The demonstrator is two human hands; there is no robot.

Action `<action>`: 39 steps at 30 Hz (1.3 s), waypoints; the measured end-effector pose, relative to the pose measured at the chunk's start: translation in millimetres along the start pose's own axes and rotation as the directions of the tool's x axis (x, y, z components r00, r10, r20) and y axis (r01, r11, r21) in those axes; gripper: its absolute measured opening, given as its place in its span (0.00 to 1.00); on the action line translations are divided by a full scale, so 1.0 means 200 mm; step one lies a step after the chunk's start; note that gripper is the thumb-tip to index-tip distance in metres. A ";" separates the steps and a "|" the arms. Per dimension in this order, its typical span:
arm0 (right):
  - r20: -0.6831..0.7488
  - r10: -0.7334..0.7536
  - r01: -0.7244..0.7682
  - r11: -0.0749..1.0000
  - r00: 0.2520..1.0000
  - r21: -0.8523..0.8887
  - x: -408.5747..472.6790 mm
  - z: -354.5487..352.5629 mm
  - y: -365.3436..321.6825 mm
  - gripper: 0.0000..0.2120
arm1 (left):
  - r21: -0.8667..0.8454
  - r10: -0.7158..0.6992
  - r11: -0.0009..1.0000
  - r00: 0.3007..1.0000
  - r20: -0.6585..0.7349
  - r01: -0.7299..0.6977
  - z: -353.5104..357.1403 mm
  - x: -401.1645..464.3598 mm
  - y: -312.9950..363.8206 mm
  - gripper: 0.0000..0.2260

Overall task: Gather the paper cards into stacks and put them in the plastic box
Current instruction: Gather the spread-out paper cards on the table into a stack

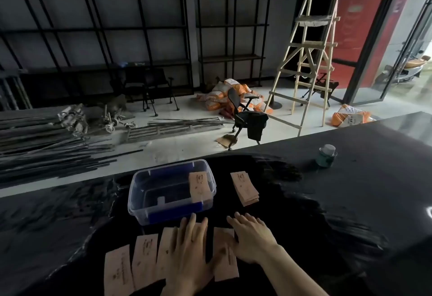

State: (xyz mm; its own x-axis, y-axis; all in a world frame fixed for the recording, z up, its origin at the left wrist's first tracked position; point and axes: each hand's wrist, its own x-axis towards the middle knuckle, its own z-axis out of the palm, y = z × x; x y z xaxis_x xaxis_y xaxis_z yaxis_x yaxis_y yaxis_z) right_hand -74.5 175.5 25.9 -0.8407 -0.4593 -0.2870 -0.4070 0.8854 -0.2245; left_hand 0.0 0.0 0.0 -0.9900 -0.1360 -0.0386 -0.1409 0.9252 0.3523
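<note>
A clear plastic box with blue handles stands on the black table, and one stack of tan paper cards leans inside its right end. Another stack of cards lies on the table right of the box. Near the front edge several cards lie side by side in a row. My left hand lies flat, fingers spread, on a card in the middle of that row. My right hand rests flat beside it, its thumb on the rightmost card. Neither hand grips anything.
A small green jar with a white lid stands at the table's far right. The table's far edge runs just behind the box. Beyond it lie metal rods, a black chair, orange sacks and a wooden ladder on the floor.
</note>
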 end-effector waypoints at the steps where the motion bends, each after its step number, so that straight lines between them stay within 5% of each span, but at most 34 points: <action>1: 0.010 -0.015 0.015 1.000 1.000 -0.001 0.00 0.02 0.00 0.32 | 0.003 0.030 1.000 0.999 0.017 -0.030 0.01 0.00 -0.01 0.43; 3: 0.007 -0.019 0.019 1.000 1.000 -0.024 -0.01 0.05 0.01 0.29 | 0.107 0.052 0.993 0.999 0.014 -0.053 0.09 -0.01 -0.03 0.44; 8: -0.021 -0.021 0.019 0.997 1.000 -0.077 -0.02 0.10 0.01 0.31 | 0.056 0.085 0.995 0.995 0.043 -0.087 0.09 -0.07 0.07 0.46; 15: -0.163 -0.048 0.048 0.999 0.985 -0.002 -0.01 0.13 0.05 0.33 | -0.199 -0.015 0.979 0.992 0.126 0.040 0.08 -0.06 0.14 0.39; 21: -0.326 -0.314 0.325 0.946 0.892 -0.023 -0.05 0.09 0.12 0.35 | -0.351 0.062 0.936 0.979 0.193 0.010 0.05 -0.02 0.13 0.32; 25: -0.396 -0.344 0.374 0.927 0.851 -0.002 -0.07 0.15 0.16 0.24 | -0.469 0.020 0.883 1.000 0.015 -0.011 0.02 -0.08 0.07 0.25; 27: -0.447 -0.313 0.357 0.934 0.838 0.017 -0.07 0.19 0.15 0.24 | -0.433 -0.098 0.901 0.980 -0.173 0.014 0.00 -0.10 0.02 0.18; 29: -0.460 -0.294 0.333 0.943 0.838 0.004 -0.07 0.23 0.13 0.25 | -0.334 -0.194 0.936 0.958 -0.212 0.115 -0.02 -0.10 -0.04 0.12; 35: -0.470 -0.266 0.303 0.953 0.841 0.003 -0.08 0.25 0.11 0.27 | -0.029 -0.277 0.961 0.960 -0.042 0.276 -0.10 -0.05 -0.02 0.36; 39: -0.457 -0.264 0.303 0.953 0.849 0.014 -0.07 0.24 0.12 0.29 | -0.285 -0.249 0.923 0.966 0.068 0.258 -0.10 0.01 -0.03 0.34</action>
State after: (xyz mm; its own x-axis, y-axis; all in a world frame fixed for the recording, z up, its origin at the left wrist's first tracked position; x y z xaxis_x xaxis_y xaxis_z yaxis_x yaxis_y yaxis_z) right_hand -54.1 199.6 -20.6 -0.7701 -0.5906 0.2412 -0.6378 0.7032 -0.3142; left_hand -0.7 -13.1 16.5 -0.9220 -0.3378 -0.1890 -0.3823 0.7178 0.5819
